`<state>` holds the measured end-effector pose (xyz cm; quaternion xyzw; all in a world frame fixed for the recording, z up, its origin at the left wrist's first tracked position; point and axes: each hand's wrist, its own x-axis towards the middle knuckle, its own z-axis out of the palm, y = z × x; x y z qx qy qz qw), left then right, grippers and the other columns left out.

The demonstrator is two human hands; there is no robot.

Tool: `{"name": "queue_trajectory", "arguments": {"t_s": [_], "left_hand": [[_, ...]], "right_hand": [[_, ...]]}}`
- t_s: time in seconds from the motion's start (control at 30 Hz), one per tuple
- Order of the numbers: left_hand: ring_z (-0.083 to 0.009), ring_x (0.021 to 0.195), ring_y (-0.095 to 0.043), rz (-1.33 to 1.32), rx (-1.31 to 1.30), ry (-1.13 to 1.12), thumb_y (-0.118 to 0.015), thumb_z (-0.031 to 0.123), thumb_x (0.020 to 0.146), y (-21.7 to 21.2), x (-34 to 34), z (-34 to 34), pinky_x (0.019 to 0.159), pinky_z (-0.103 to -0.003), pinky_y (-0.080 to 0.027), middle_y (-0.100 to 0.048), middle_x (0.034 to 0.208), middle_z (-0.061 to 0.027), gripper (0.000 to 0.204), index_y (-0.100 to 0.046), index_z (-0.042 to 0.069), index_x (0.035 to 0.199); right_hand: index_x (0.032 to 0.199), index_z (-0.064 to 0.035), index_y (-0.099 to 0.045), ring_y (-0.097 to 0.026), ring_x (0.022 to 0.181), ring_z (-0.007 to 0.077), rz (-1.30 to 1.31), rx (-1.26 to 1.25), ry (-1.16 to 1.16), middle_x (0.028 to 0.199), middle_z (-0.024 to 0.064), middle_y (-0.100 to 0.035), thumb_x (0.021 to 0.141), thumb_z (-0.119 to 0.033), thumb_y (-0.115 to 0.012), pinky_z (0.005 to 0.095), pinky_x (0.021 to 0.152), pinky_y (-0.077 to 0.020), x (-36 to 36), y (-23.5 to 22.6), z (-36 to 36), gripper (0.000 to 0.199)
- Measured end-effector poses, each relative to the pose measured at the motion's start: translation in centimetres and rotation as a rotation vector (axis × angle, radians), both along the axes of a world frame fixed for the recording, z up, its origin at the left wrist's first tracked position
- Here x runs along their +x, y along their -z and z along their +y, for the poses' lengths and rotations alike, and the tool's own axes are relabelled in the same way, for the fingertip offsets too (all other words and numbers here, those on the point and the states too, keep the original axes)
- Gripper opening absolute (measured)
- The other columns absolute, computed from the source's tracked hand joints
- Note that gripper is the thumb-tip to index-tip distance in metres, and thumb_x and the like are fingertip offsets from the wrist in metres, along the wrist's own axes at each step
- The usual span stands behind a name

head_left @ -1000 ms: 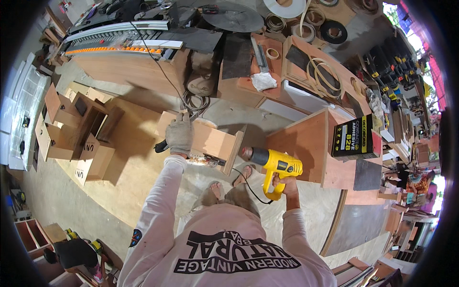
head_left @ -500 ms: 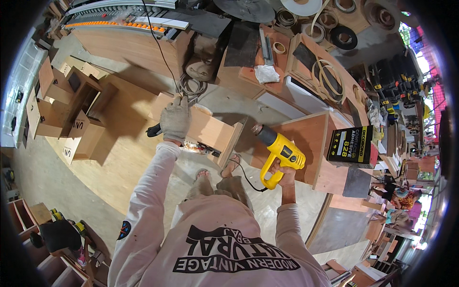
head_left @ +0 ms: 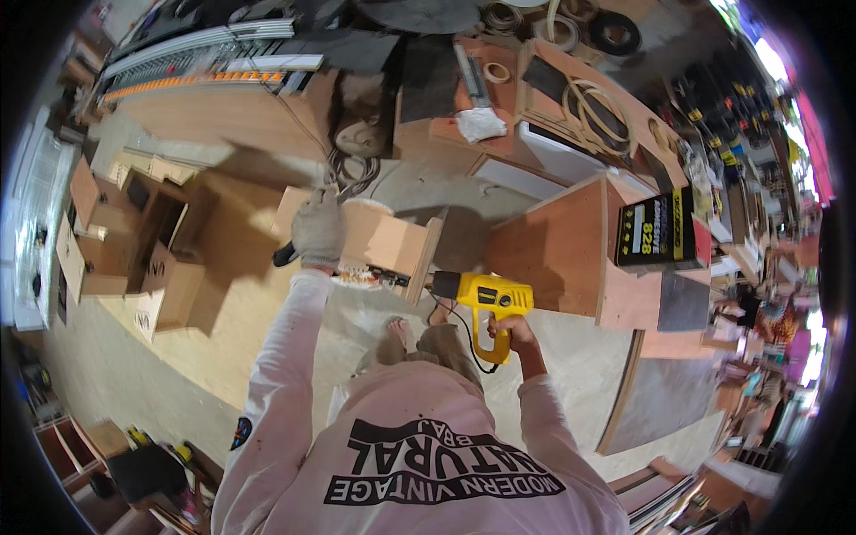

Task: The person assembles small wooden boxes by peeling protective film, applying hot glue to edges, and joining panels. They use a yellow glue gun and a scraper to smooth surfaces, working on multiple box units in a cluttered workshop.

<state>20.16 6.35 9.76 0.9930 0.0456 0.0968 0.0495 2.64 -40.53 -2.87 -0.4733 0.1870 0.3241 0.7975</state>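
Note:
My right hand (head_left: 513, 330) grips the handle of a yellow heat gun (head_left: 495, 292). Its dark nozzle points left, right beside the upright end panel (head_left: 426, 259) of a wooden drawer-like piece (head_left: 379, 242). My left hand (head_left: 318, 230), in a grey knit glove, is closed over the left part of that piece. A black handle end (head_left: 284, 255) sticks out from under the glove; the rest of this tool is hidden. Along the piece's near side runs a dark metal fitting (head_left: 389, 277). A cord hangs from the gun.
A black and yellow adhesive can (head_left: 655, 230) stands on a wooden box (head_left: 553, 250) at right. Several drawer boxes (head_left: 174, 285) sit on a plywood sheet (head_left: 214, 348) at left. Behind are a coiled hose (head_left: 355, 169), rolls of edging (head_left: 593, 116) and a roller conveyor (head_left: 196, 53).
The heat gun has moved left and down, its nozzle now against or close to the end panel. My left hand stays on the wooden piece. The whole view has shifted slightly.

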Motion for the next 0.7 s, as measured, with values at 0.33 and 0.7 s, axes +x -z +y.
{"name": "queue_trajectory", "arguments": {"t_s": [0.33, 0.7], "left_hand": [[-0.0332, 0.092, -0.072, -0.019, 0.032, -0.010, -0.065, 0.026, 0.095, -0.7, -0.1, -0.6, 0.079, -0.048, -0.057, -0.066, 0.124, -0.0087, 0.033, -0.062, 0.011, 0.124], [-0.0336, 0.097, -0.068, -0.063, -0.015, -0.039, -0.062, 0.026, 0.094, -0.3, 0.7, -1.5, 0.083, -0.047, -0.053, -0.070, 0.122, -0.0092, 0.032, -0.067, 0.010, 0.122]], "right_hand": [[0.129, -0.0029, -0.058, -0.065, 0.089, 0.0231, -0.155, 0.373, 0.369, 0.107, 0.0061, -0.065, 0.091, -0.019, -0.078, 0.0389, 0.080, -0.0570, 13.0, -6.9, 1.7, 0.045], [0.135, -0.0048, -0.058, -0.069, 0.103, 0.0259, -0.384, 0.396, 0.212, 0.114, 0.0066, -0.067, 0.074, 0.004, -0.080, 0.0426, 0.092, -0.0571, 25.5, -11.6, 1.9, 0.065]]}}
